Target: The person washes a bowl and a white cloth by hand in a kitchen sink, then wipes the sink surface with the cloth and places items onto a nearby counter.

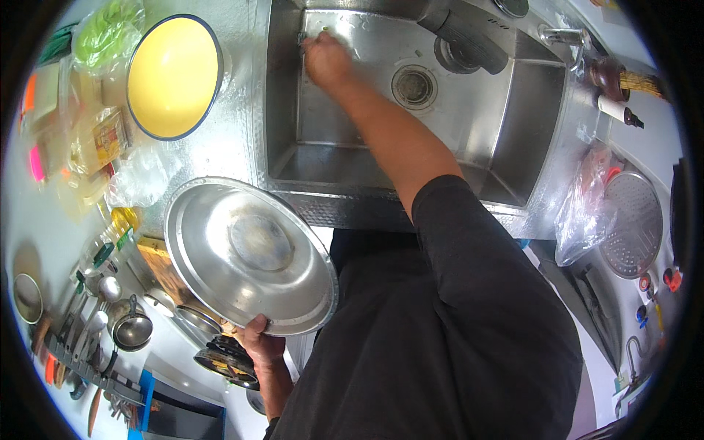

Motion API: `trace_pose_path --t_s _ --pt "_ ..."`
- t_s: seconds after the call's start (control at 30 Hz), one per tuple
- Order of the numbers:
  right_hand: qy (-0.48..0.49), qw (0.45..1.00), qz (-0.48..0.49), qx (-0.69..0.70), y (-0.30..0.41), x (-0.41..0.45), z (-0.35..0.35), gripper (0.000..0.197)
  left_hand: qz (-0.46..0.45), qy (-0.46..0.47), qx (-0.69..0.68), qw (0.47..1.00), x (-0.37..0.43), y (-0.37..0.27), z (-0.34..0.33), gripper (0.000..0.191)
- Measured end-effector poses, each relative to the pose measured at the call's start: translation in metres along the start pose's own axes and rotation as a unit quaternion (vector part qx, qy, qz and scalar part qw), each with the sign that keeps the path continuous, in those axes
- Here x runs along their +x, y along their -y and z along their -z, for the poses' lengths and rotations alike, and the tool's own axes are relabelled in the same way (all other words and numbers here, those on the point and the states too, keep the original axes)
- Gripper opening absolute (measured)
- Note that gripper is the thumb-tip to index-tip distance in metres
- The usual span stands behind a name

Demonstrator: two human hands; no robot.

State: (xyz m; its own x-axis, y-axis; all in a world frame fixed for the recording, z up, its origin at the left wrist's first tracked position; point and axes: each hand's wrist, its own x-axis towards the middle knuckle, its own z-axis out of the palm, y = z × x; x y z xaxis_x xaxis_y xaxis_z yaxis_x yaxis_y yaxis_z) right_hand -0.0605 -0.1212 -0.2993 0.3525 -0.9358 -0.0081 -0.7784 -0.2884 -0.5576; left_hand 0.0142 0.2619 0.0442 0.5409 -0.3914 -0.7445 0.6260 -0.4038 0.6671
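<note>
My left hand [264, 344] grips the rim of a wide stainless steel basin [258, 242], thumb over the edge. The basin is tilted, its bare inside facing up, beside the sink's front left corner. My right arm stretches into a stainless steel sink [379, 129]. There my right hand [329, 61] is bunched near the foot of the left wall; whether anything is in its fingers is hidden. A small green scrap [325, 28] lies close to it. Right of the hand are the round drain [414, 87] and a dark faucet [467, 41].
A yellow enamel bowl [174, 77] with a dark rim stands left of the sink, near plastic bags [137, 176]. Utensils hang on a rack [91, 363] at lower left, by pans [225, 363]. On the right are a bottle [619, 111], a plastic bag [586, 214] and a perforated metal disc [632, 225].
</note>
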Motion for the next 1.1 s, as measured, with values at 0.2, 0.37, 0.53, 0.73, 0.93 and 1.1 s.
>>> trace_pose_path --t_s 0.2,0.37,0.53,0.73,0.93,1.1 --pt "0.35 0.933 0.083 -0.014 0.022 -0.073 0.09 0.025 0.013 -0.009 -0.004 1.0 -0.001 0.005 0.009 0.059" --pt "0.237 0.913 0.306 -0.13 -0.055 -0.076 0.11 0.028 -0.004 0.004 0.025 1.0 0.0 0.003 0.015 0.058" --pt "0.23 0.956 0.183 0.016 -0.026 -0.081 0.083 0.025 0.026 0.01 0.011 1.0 0.007 0.009 0.023 0.06" --pt "0.39 0.906 0.163 -0.017 -0.003 -0.128 0.063 0.03 -0.028 0.012 0.09 0.996 0.013 0.009 0.029 0.06" --pt "0.282 0.939 0.126 -0.151 -0.095 -0.112 0.147 0.028 0.002 0.015 0.028 1.0 0.015 0.003 0.012 0.042" --pt "0.353 0.91 0.108 -0.19 -0.167 -0.149 0.23 0.025 -0.019 0.042 0.107 0.993 0.02 0.005 0.023 0.059"
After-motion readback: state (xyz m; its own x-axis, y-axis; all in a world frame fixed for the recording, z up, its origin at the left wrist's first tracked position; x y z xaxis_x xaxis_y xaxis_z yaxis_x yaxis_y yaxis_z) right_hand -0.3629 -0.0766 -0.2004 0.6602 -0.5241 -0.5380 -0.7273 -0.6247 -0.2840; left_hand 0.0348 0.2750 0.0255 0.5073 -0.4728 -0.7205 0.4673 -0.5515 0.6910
